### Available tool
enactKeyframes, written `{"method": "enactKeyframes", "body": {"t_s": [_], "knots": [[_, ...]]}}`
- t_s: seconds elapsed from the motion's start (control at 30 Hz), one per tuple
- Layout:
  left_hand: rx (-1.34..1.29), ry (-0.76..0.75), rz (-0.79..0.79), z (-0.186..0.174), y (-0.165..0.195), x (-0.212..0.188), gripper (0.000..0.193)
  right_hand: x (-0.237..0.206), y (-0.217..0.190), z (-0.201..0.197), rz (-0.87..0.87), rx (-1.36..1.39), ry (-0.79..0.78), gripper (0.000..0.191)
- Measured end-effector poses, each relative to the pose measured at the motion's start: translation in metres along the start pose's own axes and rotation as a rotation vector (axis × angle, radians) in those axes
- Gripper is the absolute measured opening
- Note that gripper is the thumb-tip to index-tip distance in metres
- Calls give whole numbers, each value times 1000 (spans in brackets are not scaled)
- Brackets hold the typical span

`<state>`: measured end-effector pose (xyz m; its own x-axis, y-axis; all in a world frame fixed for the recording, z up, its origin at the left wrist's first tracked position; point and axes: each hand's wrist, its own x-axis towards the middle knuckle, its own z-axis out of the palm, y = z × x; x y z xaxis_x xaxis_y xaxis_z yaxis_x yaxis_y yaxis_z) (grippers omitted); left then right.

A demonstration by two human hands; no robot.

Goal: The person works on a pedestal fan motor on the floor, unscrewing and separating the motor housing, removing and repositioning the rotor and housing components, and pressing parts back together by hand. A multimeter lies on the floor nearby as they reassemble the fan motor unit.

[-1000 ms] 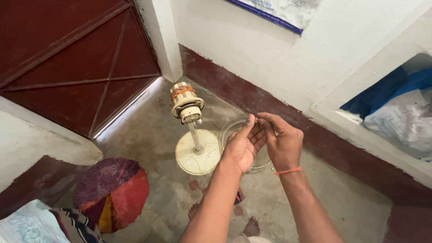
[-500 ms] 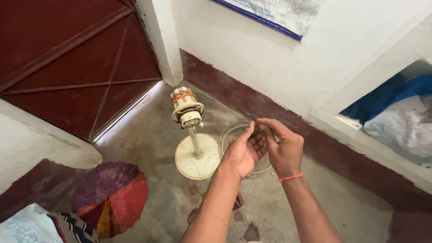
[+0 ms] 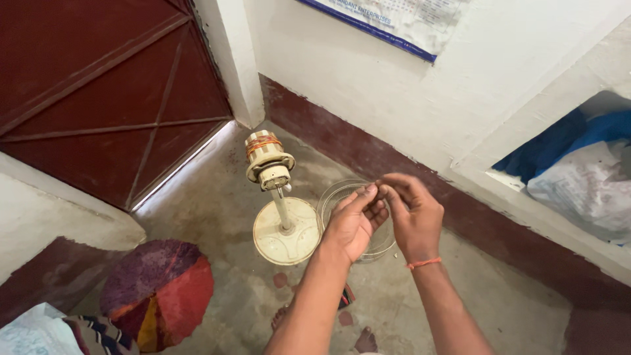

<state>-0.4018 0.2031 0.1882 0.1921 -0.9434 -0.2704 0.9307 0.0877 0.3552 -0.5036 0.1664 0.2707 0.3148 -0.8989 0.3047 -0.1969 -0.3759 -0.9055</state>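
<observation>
Pinching at a shared spot, the left hand (image 3: 353, 222) and the right hand (image 3: 411, 217) are brought together in mid-air, fingertips touching fingertips. The left hand's thumb and forefinger are pressed together, the other fingers curled loosely beneath; the right hand's fingers are bent inward and closed toward the same point. Whatever is gripped between the tips is too small to be made out. An orange thread band (image 3: 424, 263) is worn around the right wrist.

Directly below both hands, a clear round cover (image 3: 338, 195) is seen lying on the concrete floor (image 3: 217, 217), partly hidden by the palms. Just to the left of the left hand, a cream fan stand (image 3: 284, 227) is set upright on its round base, the base touching or nearly touching the clear cover's rim. At the top of its thin pole, above and to the left of the hands, a cream motor housing (image 3: 267, 160) is carried, with copper-coloured winding showing around its upper part.

Well apart to the lower left of the hands, a round mat (image 3: 158, 296) in purple, red and yellow is laid on the floor. Farther left and above, a dark red door (image 3: 98, 92) is seen. Beyond the right hand, a white wall (image 3: 420, 98) with a maroon skirting is met by a ledge on which blue and white bags (image 3: 578, 167) are stored.
</observation>
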Motion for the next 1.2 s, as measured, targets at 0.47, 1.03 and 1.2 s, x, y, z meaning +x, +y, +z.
{"method": "enactKeyframes", "body": {"t_s": [0.47, 1.03, 1.2], "knots": [[-95, -133, 52, 11, 10, -5, 12, 23, 14, -16, 300, 390, -120, 24], [17, -108, 124, 19, 14, -3, 15, 22, 7, -13, 328, 431, -143, 25], [70, -128, 134, 17, 13, -5, 15, 23, 9, -15, 345, 472, -166, 25]]}}
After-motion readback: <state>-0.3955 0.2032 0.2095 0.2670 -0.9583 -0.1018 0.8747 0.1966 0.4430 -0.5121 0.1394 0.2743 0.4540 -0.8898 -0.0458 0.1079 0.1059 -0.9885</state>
